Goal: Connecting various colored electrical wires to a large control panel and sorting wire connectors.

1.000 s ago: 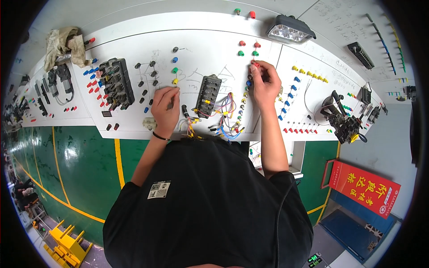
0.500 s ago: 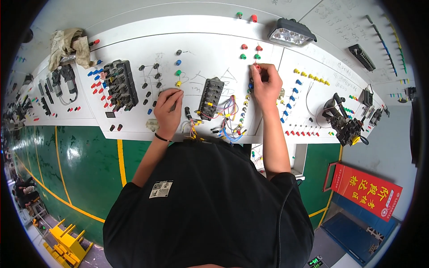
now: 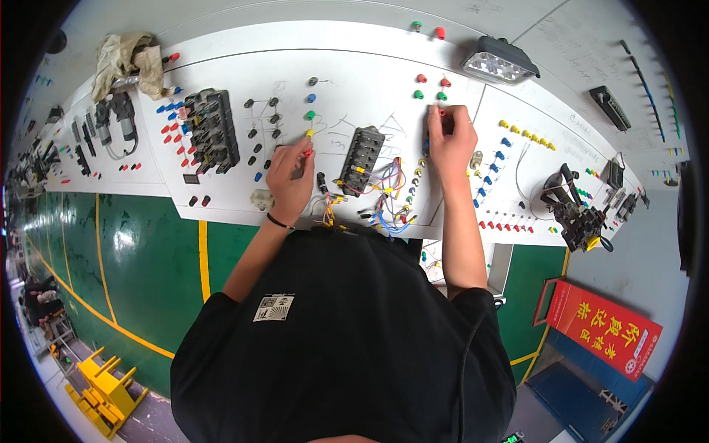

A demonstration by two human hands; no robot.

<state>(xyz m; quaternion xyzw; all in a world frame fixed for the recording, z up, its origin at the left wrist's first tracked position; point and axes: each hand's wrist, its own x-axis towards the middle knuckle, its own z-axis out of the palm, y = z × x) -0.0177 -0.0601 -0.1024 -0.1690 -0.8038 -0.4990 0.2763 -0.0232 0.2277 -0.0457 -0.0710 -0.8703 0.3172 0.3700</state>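
Observation:
My left hand is closed over the white board, with a small red cap at its fingertips. It is just below a yellow terminal, which tops off a column with green, blue and black ones above. Fingers bent, my right hand pinches around a red terminal, under a green terminal. Between the hands stands a black fuse box, and coloured wires lie at its lower right. My curled fingers partly hide what each hand grips.
A larger black fuse box is mounted to the left, below a pair of cloth gloves. A lamp sits at the upper right. Rows of blue terminals and a black switch assembly occupy the right side.
The whole view has shifted, so the board appears further right. A red cap now shows at my left fingertips. My right hand stays at the red terminal.

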